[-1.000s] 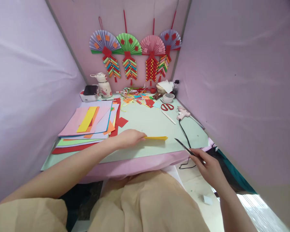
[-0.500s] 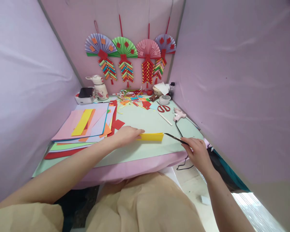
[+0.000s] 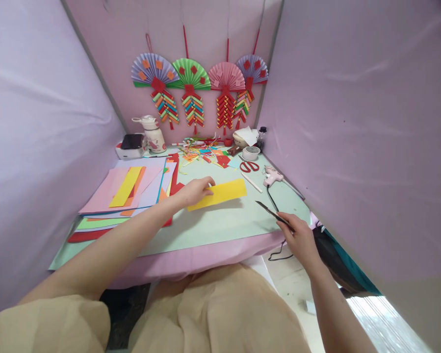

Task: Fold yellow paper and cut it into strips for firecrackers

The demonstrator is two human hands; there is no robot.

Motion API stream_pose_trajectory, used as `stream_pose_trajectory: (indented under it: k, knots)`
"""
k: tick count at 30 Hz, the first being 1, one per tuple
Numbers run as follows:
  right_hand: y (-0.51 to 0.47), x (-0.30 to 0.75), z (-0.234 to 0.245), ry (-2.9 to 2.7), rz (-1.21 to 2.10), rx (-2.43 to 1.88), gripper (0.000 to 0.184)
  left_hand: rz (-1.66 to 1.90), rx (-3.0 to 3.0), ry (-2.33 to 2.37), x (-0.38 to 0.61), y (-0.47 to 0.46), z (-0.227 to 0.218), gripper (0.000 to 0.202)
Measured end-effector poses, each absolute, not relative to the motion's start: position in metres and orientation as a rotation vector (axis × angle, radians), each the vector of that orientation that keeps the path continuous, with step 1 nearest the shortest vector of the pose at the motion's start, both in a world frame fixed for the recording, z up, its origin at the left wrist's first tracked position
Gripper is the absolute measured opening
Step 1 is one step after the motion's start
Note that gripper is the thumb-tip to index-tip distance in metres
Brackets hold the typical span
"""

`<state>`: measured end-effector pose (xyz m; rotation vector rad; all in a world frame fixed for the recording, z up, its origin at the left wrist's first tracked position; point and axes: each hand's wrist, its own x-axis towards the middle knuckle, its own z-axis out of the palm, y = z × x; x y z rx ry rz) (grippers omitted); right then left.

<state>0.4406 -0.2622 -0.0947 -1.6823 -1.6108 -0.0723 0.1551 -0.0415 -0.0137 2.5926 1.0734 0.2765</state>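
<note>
My left hand point(image 3: 194, 190) pinches the left end of a yellow paper strip point(image 3: 220, 193), lifted over the pale green mat point(image 3: 220, 220) with its flat face tilted toward me. At the table's right front edge, my right hand point(image 3: 299, 239) is closed around black scissors point(image 3: 271, 212), their blades pointing up-left toward the strip. A gap separates the blades from the paper.
A stack of coloured paper sheets point(image 3: 132, 189) lies at the left. Paper scraps point(image 3: 205, 152), red scissors point(image 3: 249, 166), a tape roll point(image 3: 250, 152), a glue gun point(image 3: 273, 175) with its black cord, and a white jar point(image 3: 152, 132) sit at the back. Paper fans point(image 3: 198, 78) hang on the wall.
My left hand has raised the yellow strip up and away, turning its face toward me. My right hand with the scissors came up to the table's edge, then held there.
</note>
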Motion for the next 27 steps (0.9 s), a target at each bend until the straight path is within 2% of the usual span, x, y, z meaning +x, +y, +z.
stream_pose_trajectory:
  k: [8,19,27]
  knots:
    - [-0.262,0.438,-0.104,-1.521,0.041,-1.703,0.025,0.295,2.464,1.058,0.166,0.008,-0.026,0.024]
    - [-0.264,0.435,-0.108,-1.439,0.137,-1.69,0.026,0.48,2.417,1.149,0.167,0.0,-0.017,0.031]
    - [-0.266,0.426,-0.092,-1.412,0.13,-1.638,0.025,0.096,2.205,0.785,0.144,-0.054,0.006,0.041]
